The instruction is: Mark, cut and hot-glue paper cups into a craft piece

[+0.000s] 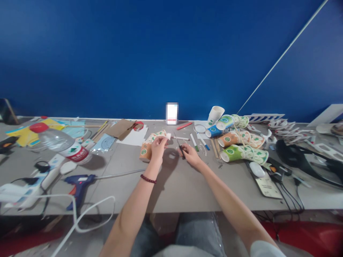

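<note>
My left hand (158,145) pinches a small white piece (168,136) between thumb and fingertips, perhaps paper. Just beside that hand lies an orange-and-white patterned paper cup (145,151), partly covered by it. To the right, my right hand (190,155) is closed around dark-handled scissors (183,152), whose blades point up and away from me. The scissors and the white piece are apart. Beyond the scissors rests a pale pen-like stick (180,138). A green marker (194,142) and a blue marker (203,142) lie right of my right hand.
On the left are a bottle (61,144), a power strip (44,180) and a blue glue gun (81,185) with a long rod. Stacked paper cups (235,138), wooden sticks (214,148) and a white mouse (256,169) lie right. A bright upright screen (172,113) stands against the wall.
</note>
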Demonstrator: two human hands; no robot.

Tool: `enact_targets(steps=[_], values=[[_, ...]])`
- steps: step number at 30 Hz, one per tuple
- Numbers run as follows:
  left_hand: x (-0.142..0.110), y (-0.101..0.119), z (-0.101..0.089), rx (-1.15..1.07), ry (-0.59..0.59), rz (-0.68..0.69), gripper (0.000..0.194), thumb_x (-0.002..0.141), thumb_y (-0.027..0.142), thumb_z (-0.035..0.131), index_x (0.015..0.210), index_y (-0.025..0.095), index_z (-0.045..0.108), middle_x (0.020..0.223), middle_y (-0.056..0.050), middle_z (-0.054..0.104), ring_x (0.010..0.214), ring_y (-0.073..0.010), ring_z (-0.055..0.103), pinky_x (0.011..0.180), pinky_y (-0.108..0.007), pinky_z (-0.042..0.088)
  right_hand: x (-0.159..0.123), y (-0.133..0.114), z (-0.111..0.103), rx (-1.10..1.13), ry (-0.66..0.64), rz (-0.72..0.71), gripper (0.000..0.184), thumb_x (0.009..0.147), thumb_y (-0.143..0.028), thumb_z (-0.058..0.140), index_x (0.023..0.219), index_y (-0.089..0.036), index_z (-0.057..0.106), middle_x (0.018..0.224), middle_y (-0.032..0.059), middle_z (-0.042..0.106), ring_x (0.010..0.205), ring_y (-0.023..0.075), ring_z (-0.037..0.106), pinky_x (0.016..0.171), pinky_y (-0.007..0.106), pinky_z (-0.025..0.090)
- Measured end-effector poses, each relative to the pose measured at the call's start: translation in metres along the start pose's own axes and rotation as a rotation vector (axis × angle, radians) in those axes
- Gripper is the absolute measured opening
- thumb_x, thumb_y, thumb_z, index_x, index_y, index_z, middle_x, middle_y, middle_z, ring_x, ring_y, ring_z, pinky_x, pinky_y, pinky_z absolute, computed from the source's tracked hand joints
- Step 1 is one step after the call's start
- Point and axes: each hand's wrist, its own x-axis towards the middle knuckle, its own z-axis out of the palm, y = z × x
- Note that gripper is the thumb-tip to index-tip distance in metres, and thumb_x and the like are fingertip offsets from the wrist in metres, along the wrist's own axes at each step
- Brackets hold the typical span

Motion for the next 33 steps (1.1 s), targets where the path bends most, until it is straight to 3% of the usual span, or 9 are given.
enact_targets(steps=[2, 6, 11, 15, 21, 26, 29, 33], values=[[0.001, 0.0, 0.0, -0.089, -0.023, -0.07, 0.02, 0.059, 0.03, 0.072, 0.07, 0.018, 0.06, 0.071, 0.0, 0.063, 0.066, -0.0133, 0.061, 0.057, -0.023, 0.046, 0.003, 0.003, -0.001, -0.005, 0.051, 0.043, 0.032, 0.079, -0.053, 0.062, 0.076, -0.023, 0.053, 0.061, -0.0021, 0.059, 0.056, 0.0138, 0.051, 0.055, 0.026, 0.037], [0.002, 0.001, 0.001, -0.224, -0.05, -0.155, 0.026, 0.054, 0.03, 0.072, 0.07, 0.018, 0.056, 0.066, 0.002, 0.061, 0.061, -0.0114, 0.061, 0.054, -0.022, 0.047, 0.007, 0.008, -0.009, -0.231, 0.2, 0.044, 0.026, 0.078, -0.047, 0.066, 0.075, -0.024, 0.053, 0.066, -0.0005, 0.061, 0.059, 0.016, 0.052, 0.056, 0.028, 0.036], [0.0, 0.001, 0.003, -0.253, -0.08, -0.161, 0.027, 0.054, 0.031, 0.072, 0.07, 0.019, 0.054, 0.062, 0.003, 0.058, 0.058, -0.0115, 0.062, 0.054, -0.022, 0.048, 0.005, 0.005, -0.02, -0.574, 0.311, 0.057, 0.015, 0.079, -0.031, 0.066, 0.091, -0.024, 0.06, 0.089, 0.0066, 0.069, 0.089, 0.0261, 0.06, 0.067, 0.033, 0.041], [0.0, -0.001, 0.003, -0.213, -0.116, -0.157, 0.028, 0.055, 0.031, 0.075, 0.069, 0.018, 0.055, 0.062, 0.003, 0.059, 0.059, -0.0109, 0.062, 0.056, -0.021, 0.049, 0.003, 0.004, -0.023, -0.737, 0.397, -0.052, 0.029, 0.081, -0.024, 0.061, 0.11, -0.022, 0.058, 0.112, 0.0119, 0.065, 0.108, 0.0304, 0.054, 0.081, 0.039, 0.045], [0.0, -0.001, 0.002, -0.088, -0.138, -0.158, 0.028, 0.055, 0.03, 0.079, 0.065, 0.017, 0.056, 0.068, 0.0, 0.065, 0.064, -0.0113, 0.066, 0.059, -0.021, 0.052, 0.005, 0.003, -0.029, -0.704, 0.415, -0.082, 0.042, 0.085, -0.019, 0.055, 0.126, -0.015, 0.052, 0.129, 0.0162, 0.06, 0.117, 0.0293, 0.055, 0.09, 0.038, 0.046], [-0.002, -0.004, 0.002, 0.077, -0.18, -0.116, 0.029, 0.058, 0.033, 0.081, 0.064, 0.017, 0.057, 0.061, 0.001, 0.064, 0.055, -0.0145, 0.066, 0.05, -0.023, 0.05, 0.007, 0.0, -0.033, -0.73, 0.32, 0.083, 0.024, 0.091, -0.033, 0.056, 0.111, -0.021, 0.063, 0.101, 0.0083, 0.072, 0.091, 0.0243, 0.066, 0.07, 0.03, 0.043], [-0.003, -0.007, 0.004, 0.035, -0.172, -0.065, 0.031, 0.058, 0.033, 0.083, 0.063, 0.017, 0.057, 0.065, -0.001, 0.068, 0.066, -0.0189, 0.071, 0.062, -0.029, 0.057, 0.006, -0.003, -0.032, -0.751, 0.357, 0.15, 0.025, 0.09, -0.042, 0.058, 0.102, -0.021, 0.066, 0.09, 0.0061, 0.072, 0.083, 0.0231, 0.066, 0.066, 0.028, 0.039], [-0.002, -0.011, 0.004, -0.024, -0.176, -0.042, 0.032, 0.057, 0.033, 0.085, 0.065, 0.016, 0.06, 0.071, -0.005, 0.072, 0.076, -0.0201, 0.073, 0.078, -0.035, 0.059, 0.006, -0.007, -0.034, -0.723, 0.426, 0.137, 0.025, 0.088, -0.039, 0.06, 0.106, -0.023, 0.066, 0.094, 0.0051, 0.074, 0.087, 0.0223, 0.067, 0.067, 0.028, 0.039]])
